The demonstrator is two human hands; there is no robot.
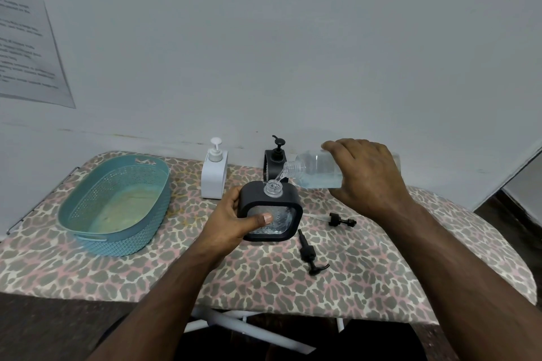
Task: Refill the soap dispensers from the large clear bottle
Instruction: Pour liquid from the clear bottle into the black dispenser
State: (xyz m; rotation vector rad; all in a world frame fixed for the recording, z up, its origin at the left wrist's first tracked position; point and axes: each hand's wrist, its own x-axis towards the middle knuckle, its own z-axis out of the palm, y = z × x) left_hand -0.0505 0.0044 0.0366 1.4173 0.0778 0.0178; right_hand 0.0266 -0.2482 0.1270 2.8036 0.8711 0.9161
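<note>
On the leopard-print board [264, 281], our right hand [366, 176] grips the large clear bottle [316, 170] tipped sideways, pouring into the black dispenser [271, 211] our left hand [231, 220] clasps, thumb across its glass. The wall notice [26, 38] is unreadably blurred.

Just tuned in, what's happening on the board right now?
A person is mid-pour. The right hand tips the large clear bottle so a thin stream runs into the open neck of the black dispenser, which the left hand steadies on the leopard-print board. Two black pump heads lie loose to the right. A white dispenser and another black one stand behind, pumps on, and a teal basket sits at left.
</note>
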